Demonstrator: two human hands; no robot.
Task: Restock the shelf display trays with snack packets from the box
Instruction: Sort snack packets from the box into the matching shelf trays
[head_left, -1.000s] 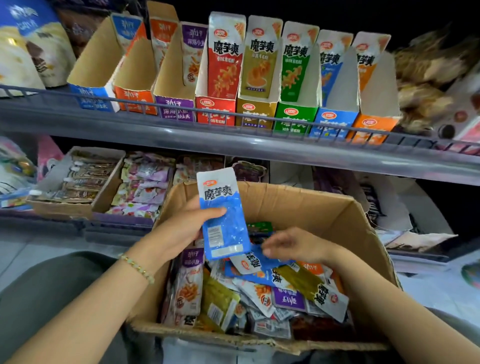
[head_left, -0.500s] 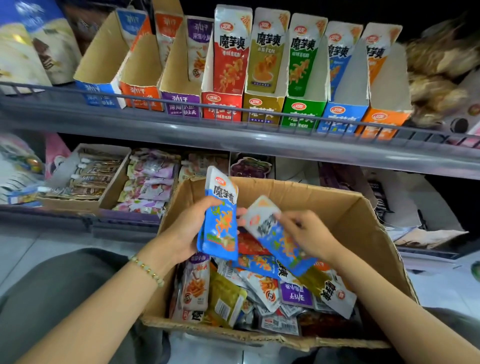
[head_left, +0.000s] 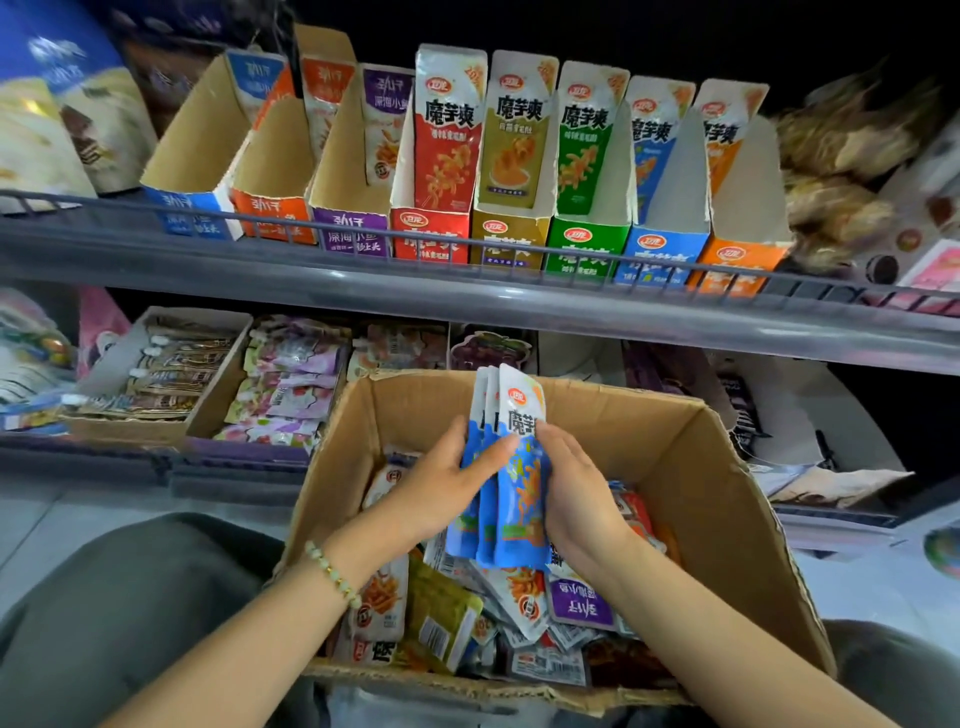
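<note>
Both hands (head_left: 436, 488) snug around blue packets (head_left: 521, 496)

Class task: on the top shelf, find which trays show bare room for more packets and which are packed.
Bare room: the fronts of the left blue tray, left orange tray and purple tray, also the right blue tray and right orange tray. Crowded: the red tray, yellow tray and green tray between them, filled to the front.

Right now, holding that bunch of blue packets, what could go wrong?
The blue packets are fanned unevenly between the left hand and right hand, so one might slip into the box. The blue tray is narrow and wedged between the green tray and orange tray; the bunch could snag or land next door.
</note>
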